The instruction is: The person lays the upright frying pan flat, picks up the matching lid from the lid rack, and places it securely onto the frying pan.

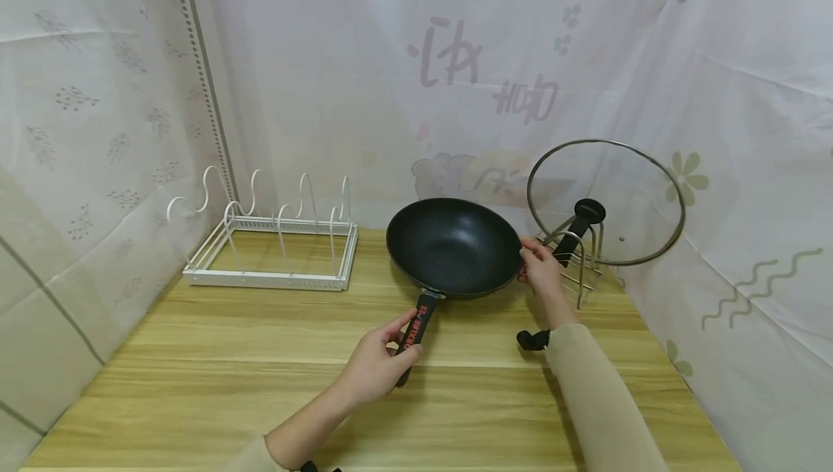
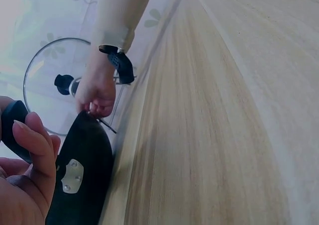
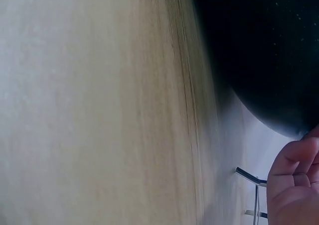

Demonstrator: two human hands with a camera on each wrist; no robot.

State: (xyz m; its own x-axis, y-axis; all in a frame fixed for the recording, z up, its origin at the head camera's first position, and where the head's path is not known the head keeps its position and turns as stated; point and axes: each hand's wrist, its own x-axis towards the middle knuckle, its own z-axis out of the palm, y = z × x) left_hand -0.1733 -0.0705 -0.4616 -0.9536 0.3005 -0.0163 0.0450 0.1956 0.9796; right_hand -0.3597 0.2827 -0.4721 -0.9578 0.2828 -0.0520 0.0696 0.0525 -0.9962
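A black wok (image 1: 455, 244) with a long dark handle (image 1: 419, 324) bearing red lettering is at the middle of the table, its inside facing up and its handle toward the front. My left hand (image 1: 376, 363) grips that handle, fingers and thumb curled round it. At the right side of the wok, my right hand (image 1: 541, 269) pinches the rim. The left wrist view shows the metal handle bracket (image 2: 73, 176) on the wok's side. In the right wrist view the wok's dark underside (image 3: 264, 51) fills the top right, and only part of my right hand (image 3: 296, 180) shows.
A white rack (image 1: 267, 280) with several curved dividers stands at the back left. Behind my right hand, a wire stand (image 1: 581, 280) bears a glass lid (image 1: 625, 197) with a black knob, tilted up. Patterned curtains (image 1: 364, 82) hang along the table's back and sides.
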